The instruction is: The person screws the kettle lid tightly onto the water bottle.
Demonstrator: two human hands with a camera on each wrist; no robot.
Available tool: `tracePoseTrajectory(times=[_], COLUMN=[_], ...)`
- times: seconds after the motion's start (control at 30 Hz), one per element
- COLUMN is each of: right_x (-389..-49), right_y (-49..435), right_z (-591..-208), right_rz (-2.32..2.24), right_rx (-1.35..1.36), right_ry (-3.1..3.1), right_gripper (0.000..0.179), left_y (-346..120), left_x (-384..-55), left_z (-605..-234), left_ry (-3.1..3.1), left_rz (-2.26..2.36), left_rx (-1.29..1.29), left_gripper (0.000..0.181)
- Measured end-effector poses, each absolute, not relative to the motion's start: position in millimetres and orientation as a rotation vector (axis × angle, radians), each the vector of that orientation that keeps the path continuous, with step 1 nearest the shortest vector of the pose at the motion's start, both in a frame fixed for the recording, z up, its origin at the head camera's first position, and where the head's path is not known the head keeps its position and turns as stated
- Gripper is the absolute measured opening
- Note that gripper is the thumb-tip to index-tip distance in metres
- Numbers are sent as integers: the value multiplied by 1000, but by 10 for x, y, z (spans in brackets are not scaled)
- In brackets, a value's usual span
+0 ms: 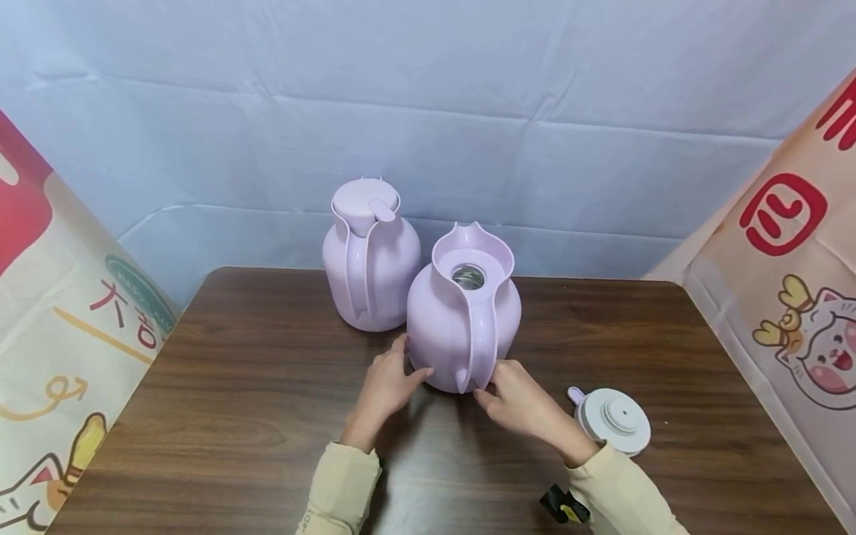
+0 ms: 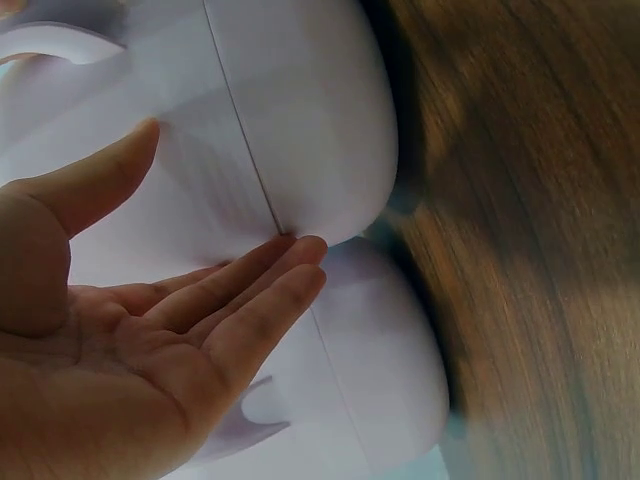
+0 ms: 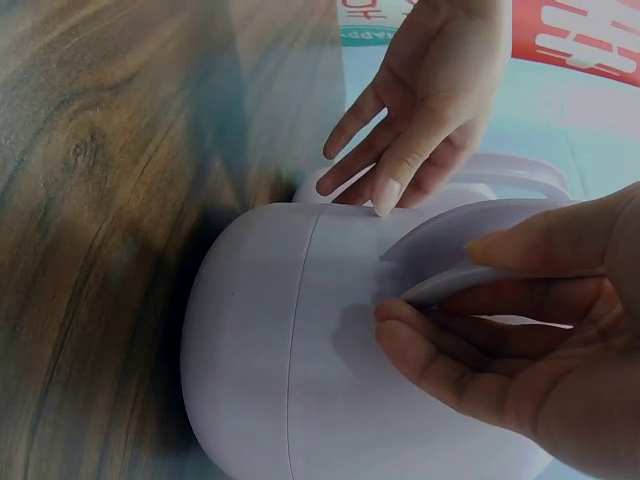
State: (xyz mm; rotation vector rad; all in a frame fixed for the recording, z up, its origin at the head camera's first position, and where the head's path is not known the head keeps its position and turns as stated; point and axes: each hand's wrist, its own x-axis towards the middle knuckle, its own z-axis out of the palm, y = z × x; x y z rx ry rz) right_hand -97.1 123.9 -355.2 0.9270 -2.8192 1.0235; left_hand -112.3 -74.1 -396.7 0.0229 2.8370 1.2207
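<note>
A lilac thermos jug [image 1: 428, 319] stands lidless on the table, its round glass-lined mouth showing and its handle toward me. My right hand [image 1: 518, 397] pinches the lower end of its handle [image 3: 450, 285] between thumb and fingers. On the jug's left side, my left hand [image 1: 388, 383] touches the lower body with fingers straight and thumb spread, as the left wrist view [image 2: 130, 340] also shows. Behind and to the left, a second lilac thermos jug [image 1: 394, 256] stands with its lid [image 1: 357, 197] on.
Right of my right forearm, a white round lid [image 1: 615, 420] with a lilac tab lies with its stepped side up. The brown wooden table [image 1: 234, 416] ends at a pale cloth backdrop [image 1: 602, 178]. Printed cloths hang at both sides. A small black item [image 1: 563, 505] is by the right sleeve.
</note>
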Motion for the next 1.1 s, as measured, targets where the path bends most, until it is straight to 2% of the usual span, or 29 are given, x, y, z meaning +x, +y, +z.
tracePoseTrajectory(times=[0.47,0.83,1.1], right_x=[-983,-989,-994], right_y=[1220,1251,1297], right_z=[-3550,-3588,-3611], right_rz=[973,971,1002], right_rx=[900,852,872], right_ry=[-2809,-2835,-2825], right_gripper=[6,6,9], left_y=[-767,-768,-703], left_x=[-1118,-1011,-929], left_z=[-3933,-3836,-3779], left_ry=[2856,2951,2978], left_rz=[1203,1122,1079], left_rx=[32,154,368], left_gripper=[63,32,27])
